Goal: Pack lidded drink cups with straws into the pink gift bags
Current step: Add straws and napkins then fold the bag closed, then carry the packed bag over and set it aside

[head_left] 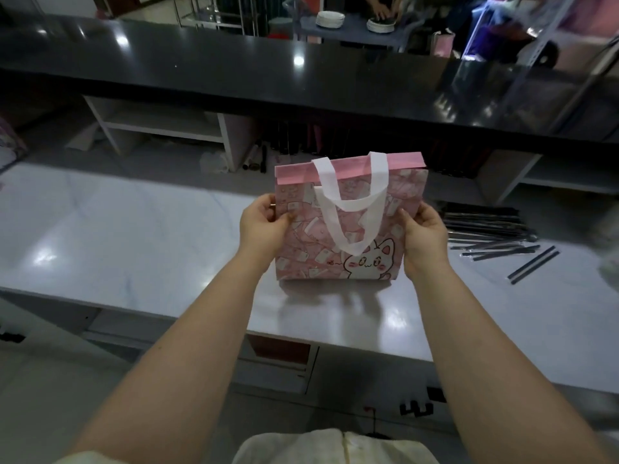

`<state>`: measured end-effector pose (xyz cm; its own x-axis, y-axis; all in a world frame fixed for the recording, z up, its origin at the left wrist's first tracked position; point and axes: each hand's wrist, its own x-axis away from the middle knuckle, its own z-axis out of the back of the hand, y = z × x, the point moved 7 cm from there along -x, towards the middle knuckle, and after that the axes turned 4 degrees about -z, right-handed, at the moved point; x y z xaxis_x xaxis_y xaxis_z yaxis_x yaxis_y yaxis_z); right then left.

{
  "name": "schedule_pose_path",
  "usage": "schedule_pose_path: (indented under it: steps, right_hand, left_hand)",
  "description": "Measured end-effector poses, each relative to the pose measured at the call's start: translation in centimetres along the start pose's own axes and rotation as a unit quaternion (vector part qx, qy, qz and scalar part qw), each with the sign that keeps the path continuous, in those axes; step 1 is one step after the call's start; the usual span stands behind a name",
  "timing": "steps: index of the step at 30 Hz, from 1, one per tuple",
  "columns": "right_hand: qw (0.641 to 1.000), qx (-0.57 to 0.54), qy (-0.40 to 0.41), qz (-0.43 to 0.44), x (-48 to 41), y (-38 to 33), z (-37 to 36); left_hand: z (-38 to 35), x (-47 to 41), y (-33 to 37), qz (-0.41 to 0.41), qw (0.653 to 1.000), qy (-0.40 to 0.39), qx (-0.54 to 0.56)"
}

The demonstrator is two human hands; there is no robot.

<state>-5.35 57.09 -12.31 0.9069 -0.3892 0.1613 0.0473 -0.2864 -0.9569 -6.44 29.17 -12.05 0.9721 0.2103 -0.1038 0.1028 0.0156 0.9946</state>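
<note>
A pink gift bag (311, 242) with a white cat drawing and white handles stands upright and still flat on the white marble table (134, 236). My left hand (264, 226) pinches its left edge, thumb on the front face. My right hand (423, 234) grips the right edge the same way. A pile of dark wrapped straws (485, 226) lies on the table to the right of the bag. No drink cup is in view.
A long black counter (301, 72) runs across behind the table, with white shelving under it. Beyond it a person's hands touch stacks of white plates (330, 19) on a blue table. Something pale and translucent sits at the right edge (609, 266).
</note>
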Motion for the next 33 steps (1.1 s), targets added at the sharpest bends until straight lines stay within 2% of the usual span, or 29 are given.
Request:
schedule_pose_path:
  steps: [6,10,15,21,25,27,29,31,33]
  right_hand:
    - [0.999,-0.009,-0.037,-0.022,-0.4,-0.6,-2.1]
    - [0.998,-0.001,-0.064,-0.006,-1.0,-1.8,-2.9]
    - [0.988,0.049,-0.146,-0.023,-1.7,-2.8,-5.7]
    - [0.970,0.098,-0.219,-0.039,-1.6,-1.8,-6.7]
    - [0.966,0.093,-0.238,-0.032,-2.0,-2.6,-7.1]
    - [0.964,0.099,-0.247,-0.011,-2.4,-3.5,-7.4]
    - [0.959,0.115,-0.259,0.003,-2.6,-4.3,-7.7]
    - [0.956,0.123,-0.267,0.004,-2.8,-4.6,-7.8]
    - [0.957,0.117,-0.267,-0.009,-3.1,-4.7,-7.5]
  left_hand:
    - [0.6,-1.0,-0.3,0.047,0.998,0.033,0.035]
    - [2.0,-1.2,1.6,0.023,0.997,0.048,0.053]
    - [5.2,-0.9,3.9,0.008,0.993,0.107,0.039]
    - [6.7,2.8,2.8,0.026,0.984,0.174,-0.006]
    - [7.2,4.3,3.6,0.026,0.977,0.209,-0.027]
    - [7.8,4.4,5.8,-0.007,0.970,0.239,-0.039]
    - [7.8,4.1,9.4,-0.070,0.955,0.266,-0.111]
    - [5.9,3.0,13.2,-0.133,0.944,0.238,-0.184]
    - [1.9,1.5,15.5,-0.168,0.943,0.160,-0.239]
